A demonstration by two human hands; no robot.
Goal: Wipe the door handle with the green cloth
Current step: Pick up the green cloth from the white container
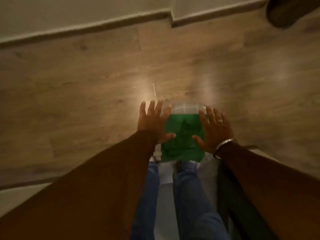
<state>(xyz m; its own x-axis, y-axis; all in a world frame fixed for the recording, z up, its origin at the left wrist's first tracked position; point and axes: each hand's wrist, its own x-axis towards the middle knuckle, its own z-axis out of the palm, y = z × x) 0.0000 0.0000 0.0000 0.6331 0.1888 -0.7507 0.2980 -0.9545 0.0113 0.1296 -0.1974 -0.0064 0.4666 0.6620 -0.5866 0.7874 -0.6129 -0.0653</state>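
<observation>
Both my hands are spread flat with the fingers wide apart, and neither one holds anything. My left hand (152, 122) is at the left edge of the green cloth (182, 139), my right hand (214, 130) at its right edge, and the thumbs reach over the cloth; I cannot tell if they touch it. The cloth lies crumpled below me, seemingly inside a clear container (187, 107) on the wooden floor (86, 75). No door handle is in view, so wiping has not begun. I think the main risk is a poor pick-up: the picture is blurred and the light is dim, so I may catch only one corner, and the cloth could hang down or slip. The clear rim is hard to see, and my fingers could knock it.
</observation>
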